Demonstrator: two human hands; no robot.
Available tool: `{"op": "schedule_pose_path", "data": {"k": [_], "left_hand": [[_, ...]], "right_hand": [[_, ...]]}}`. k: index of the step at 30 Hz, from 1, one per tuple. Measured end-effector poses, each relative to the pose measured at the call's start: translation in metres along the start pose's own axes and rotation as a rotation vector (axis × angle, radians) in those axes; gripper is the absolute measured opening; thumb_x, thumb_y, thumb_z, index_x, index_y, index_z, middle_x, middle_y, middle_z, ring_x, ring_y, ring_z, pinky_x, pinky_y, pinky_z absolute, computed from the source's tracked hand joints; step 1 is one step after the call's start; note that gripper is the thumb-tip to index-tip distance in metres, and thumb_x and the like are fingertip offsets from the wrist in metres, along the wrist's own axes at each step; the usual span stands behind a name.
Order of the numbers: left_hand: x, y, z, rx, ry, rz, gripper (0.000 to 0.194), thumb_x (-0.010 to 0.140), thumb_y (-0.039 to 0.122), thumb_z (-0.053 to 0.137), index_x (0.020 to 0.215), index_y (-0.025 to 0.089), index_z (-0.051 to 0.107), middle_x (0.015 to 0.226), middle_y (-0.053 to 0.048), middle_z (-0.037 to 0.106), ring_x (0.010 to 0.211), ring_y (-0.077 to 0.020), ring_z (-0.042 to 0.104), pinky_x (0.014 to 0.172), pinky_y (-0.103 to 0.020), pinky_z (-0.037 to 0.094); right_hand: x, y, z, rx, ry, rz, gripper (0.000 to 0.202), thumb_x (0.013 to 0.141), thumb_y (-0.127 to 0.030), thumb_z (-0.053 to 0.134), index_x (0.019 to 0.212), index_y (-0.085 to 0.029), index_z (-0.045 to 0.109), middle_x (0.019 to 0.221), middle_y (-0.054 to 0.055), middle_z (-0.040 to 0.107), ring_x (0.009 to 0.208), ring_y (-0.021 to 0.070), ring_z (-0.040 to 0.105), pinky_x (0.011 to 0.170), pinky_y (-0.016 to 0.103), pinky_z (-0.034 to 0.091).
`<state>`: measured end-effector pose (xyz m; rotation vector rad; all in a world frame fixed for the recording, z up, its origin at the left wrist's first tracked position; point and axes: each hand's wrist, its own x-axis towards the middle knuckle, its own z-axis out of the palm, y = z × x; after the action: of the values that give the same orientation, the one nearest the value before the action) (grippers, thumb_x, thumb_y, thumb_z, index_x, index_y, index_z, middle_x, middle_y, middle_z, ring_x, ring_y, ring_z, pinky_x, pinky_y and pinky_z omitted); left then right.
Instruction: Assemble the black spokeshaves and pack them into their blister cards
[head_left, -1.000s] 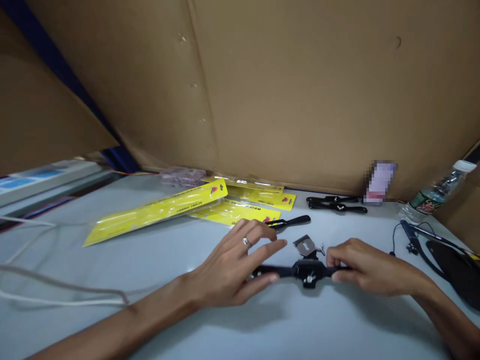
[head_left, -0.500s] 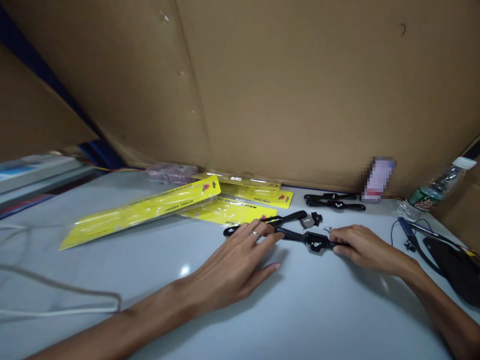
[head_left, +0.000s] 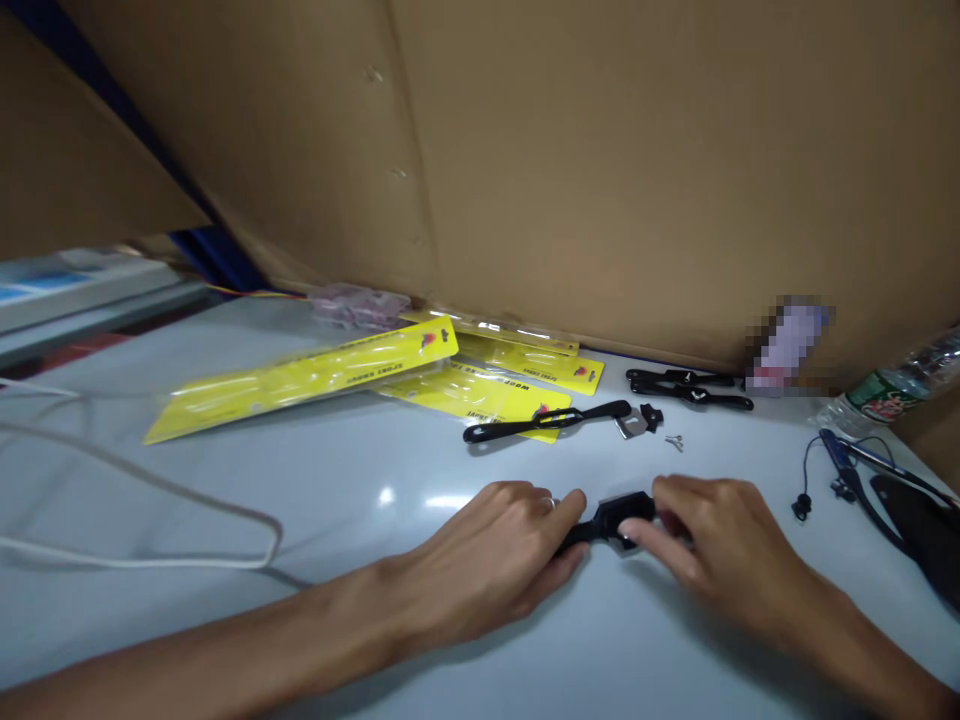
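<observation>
A black spokeshave [head_left: 626, 512] is held level between my two hands, just above the table. My left hand [head_left: 510, 540] is closed round its left handle. My right hand [head_left: 724, 530] grips the other end, with the thumb pressed against the middle of the tool. Beyond my hands lies another black spokeshave body [head_left: 547, 421]. Next to it are a silver blade [head_left: 631, 426], a small black plate [head_left: 651, 417] and some small silver screws [head_left: 675, 441].
Yellow spokeshave packages [head_left: 315, 385] lie at the back left. More black spokeshaves [head_left: 690, 388] rest by the cardboard wall [head_left: 525, 180]. On the right are a plastic bottle [head_left: 885, 395] and a blue neckband cord [head_left: 844, 470]. A white cable [head_left: 187, 490] loops on the left.
Both hands have drawn the spokeshave nearer to me, away from the loose parts. My left hand has closed on its handle. My right thumb has moved onto the tool's middle.
</observation>
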<state>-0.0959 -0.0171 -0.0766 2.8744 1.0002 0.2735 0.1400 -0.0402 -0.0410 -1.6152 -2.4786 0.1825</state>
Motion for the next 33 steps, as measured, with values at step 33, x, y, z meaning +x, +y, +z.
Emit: {"op": "schedule_pose_path", "data": {"k": [33], "left_hand": [[-0.009,0.022,0.010,-0.084,-0.071,-0.113,0.021,0.095,0.009,0.040,0.110,0.021,0.048,0.066,0.001,0.070,0.048,-0.0198,0.062,0.047,-0.029,0.028]], "right_hand": [[0.005,-0.021,0.028,0.340,-0.061,0.279,0.023,0.086,-0.030,0.050,0.065,-0.022,0.042,0.059,0.000,0.058,0.055,0.0132,0.048,0.057,0.028,0.024]]}}
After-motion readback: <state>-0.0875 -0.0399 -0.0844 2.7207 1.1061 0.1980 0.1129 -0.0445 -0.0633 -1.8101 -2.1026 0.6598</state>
